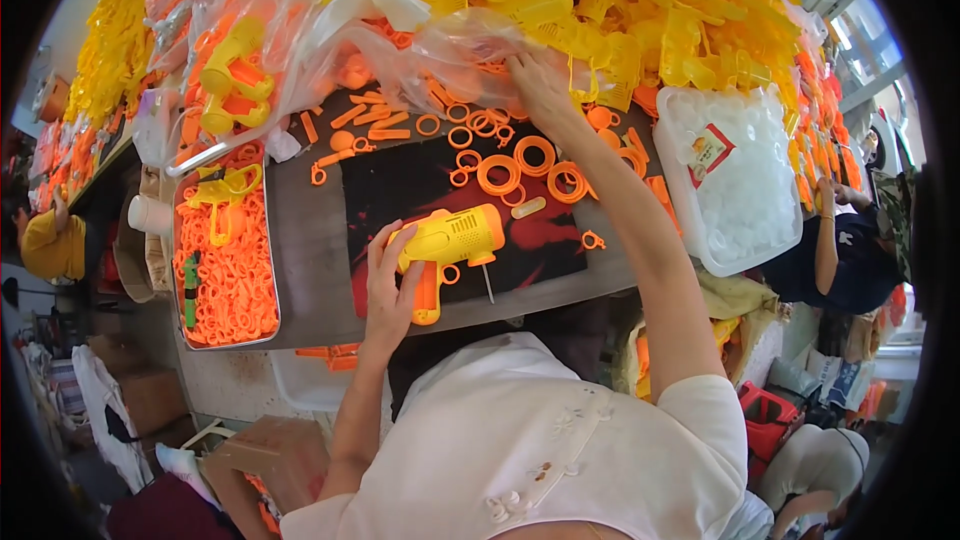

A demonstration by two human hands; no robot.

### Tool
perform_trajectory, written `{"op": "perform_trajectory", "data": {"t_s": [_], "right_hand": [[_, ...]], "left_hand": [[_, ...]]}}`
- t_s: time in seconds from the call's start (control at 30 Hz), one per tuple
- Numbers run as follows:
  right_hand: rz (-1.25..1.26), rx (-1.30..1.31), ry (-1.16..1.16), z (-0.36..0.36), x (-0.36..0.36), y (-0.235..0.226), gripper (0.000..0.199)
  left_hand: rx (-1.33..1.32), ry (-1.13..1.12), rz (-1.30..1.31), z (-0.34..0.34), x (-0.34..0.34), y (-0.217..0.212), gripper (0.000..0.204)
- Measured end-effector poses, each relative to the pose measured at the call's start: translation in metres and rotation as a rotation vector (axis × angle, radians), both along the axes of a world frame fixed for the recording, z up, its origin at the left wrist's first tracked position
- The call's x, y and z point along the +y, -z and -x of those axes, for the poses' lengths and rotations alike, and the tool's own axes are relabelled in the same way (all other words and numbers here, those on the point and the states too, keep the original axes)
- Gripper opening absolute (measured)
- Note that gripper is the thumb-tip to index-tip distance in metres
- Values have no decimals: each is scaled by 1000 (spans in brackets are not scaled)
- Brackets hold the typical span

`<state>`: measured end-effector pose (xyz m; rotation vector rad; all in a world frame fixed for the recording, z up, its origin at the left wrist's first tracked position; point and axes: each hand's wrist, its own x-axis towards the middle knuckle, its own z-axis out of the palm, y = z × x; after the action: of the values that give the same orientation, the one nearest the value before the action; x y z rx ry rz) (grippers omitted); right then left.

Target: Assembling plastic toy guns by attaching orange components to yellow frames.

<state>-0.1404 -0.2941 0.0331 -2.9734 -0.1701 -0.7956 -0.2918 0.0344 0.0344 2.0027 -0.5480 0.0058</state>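
My left hand [388, 275] is closed around a yellow toy gun [450, 238] with an orange muzzle and orange grip. It holds the toy over a dark cloth [400, 185] with red patches, near the table's front edge. A thin metal rod [488, 284] shows just below the muzzle. My right arm stretches to the far side, where my right hand [540, 90] is at a clear plastic bag [465, 50] with orange parts around it. Its fingertips are too unclear to show a grip. Several orange rings [498, 175] lie between the two hands, beside a small clear capsule-shaped piece [528, 208].
A metal tray [279, 280] of small orange parts stands left, with a green tool [190, 290] on them. Yellow plastic parts [640, 0] are heaped at the back. A white bin [740, 260] holds translucent pieces at right. Another person [850, 250] works beyond it.
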Motion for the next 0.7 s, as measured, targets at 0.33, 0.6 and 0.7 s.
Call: {"op": "perform_trajectory", "data": {"t_s": [0.33, 0.6, 0.7], "right_hand": [[-770, 228, -402, 65, 72, -36, 13], [-1214, 597, -548, 70, 82, -39, 20], [-1278, 883, -587, 97, 82, -75, 19]], "left_hand": [[-39, 88, 46, 4, -56, 1, 43], [-313, -97, 139, -18, -44, -15, 53], [-637, 2, -11, -47, -41, -44, 40]]}}
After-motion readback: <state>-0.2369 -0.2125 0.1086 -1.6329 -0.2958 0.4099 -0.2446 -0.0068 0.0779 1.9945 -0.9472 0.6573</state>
